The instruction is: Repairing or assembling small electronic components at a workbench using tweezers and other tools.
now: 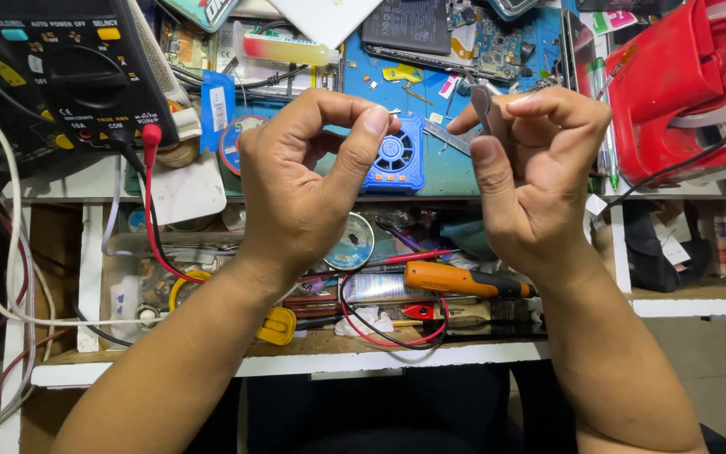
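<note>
Head view: both hands raised above a cluttered blue work mat (pixel 455 172). Left hand (pixel 300 181) curled, thumb and forefinger tips nearly meeting; whether anything sits between them, cannot tell. Right hand (pixel 535 168) pinches a thin flat grey metal strip (pixel 481 105), upright, between thumb and forefinger, other fingers folded. Between the hands, on the mat, a small square blue fan (pixel 398 155) with round black grille. Below, in the open drawer: orange-handled screwdriver (pixel 455 280), glossy red wire loop (pixel 392 332). Black multimeter (pixel 69 71) far left; red plastic tape dispenser (pixel 674 88) far right.
</note>
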